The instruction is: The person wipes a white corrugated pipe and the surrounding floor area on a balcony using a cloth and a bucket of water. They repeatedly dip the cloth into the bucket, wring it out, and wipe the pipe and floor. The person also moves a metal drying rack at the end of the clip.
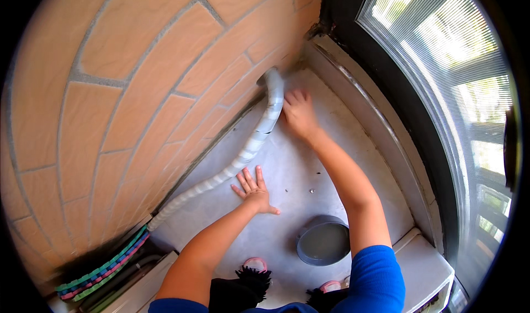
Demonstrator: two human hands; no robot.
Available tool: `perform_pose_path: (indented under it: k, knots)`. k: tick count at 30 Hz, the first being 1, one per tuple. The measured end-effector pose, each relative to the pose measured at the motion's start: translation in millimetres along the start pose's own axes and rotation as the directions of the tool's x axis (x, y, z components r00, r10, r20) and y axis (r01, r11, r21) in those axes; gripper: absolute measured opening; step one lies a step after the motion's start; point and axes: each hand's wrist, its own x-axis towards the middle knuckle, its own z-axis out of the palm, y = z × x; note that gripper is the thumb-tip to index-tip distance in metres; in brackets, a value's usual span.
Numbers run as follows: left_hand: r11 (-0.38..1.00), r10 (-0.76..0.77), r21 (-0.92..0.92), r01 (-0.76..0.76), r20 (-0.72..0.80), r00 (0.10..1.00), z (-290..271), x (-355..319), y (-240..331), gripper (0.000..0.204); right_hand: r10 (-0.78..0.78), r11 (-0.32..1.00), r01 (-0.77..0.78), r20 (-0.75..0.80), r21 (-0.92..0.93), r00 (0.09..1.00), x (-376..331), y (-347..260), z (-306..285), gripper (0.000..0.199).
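Observation:
My left hand (255, 194) is pressed flat on the pale grey floor (221, 235), its fingers spread and nothing in it. It rests just beside a hose-like pipe wrapped in white and grey tape (255, 141). Farther ahead, my right hand (300, 113) reaches down to the floor close to the pipe's upper bend. Its fingers are curled and smeared by motion, so whether they hold anything cannot be made out. A round grey basin (324, 241) with murky liquid in it stands between my right arm and my feet.
An orange brick-patterned wall (149, 92) rises at the left, and the pipe enters it through a hole. At the right runs a raised ledge (381, 130) below a dark-framed window (441, 48). Striped colourful woven bands (105, 269) lie at lower left. Small dark bits (312, 191) dot the floor.

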Motion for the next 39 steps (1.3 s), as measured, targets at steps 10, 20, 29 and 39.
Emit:
perform_pose_path:
  k: [10, 20, 29, 39]
  knots:
    - [1.000, 0.017, 0.018, -0.017, -0.015, 1.000, 3.7, 4.7, 0.5, 0.148, -0.043, 0.894, 0.019, 0.043, 0.447, 0.998, -1.4, -41.2, 23.8, 0.034]
    - [1.000, 0.007, -0.001, -0.007, -0.011, 1.000, 0.4, -0.4, 3.1, 0.144, 0.155, 0.977, -0.159, -0.035, -0.143, 0.987, 5.2, 12.9, 10.2, 0.026]
    - [1.000, -0.002, 0.028, 0.003, -0.004, 1.000, 1.6, 2.7, 1.4, 0.148, -0.034, 0.970, 0.033, -0.001, 0.241, 0.999, -3.9, -1.6, 5.6, 0.028]
    - [0.999, 0.010, 0.032, -0.009, -0.023, 1.000, 4.4, 5.5, 3.0, 0.149, 0.204, 0.971, -0.212, -0.077, -0.114, 0.976, 11.2, 28.1, 12.3, 0.020]
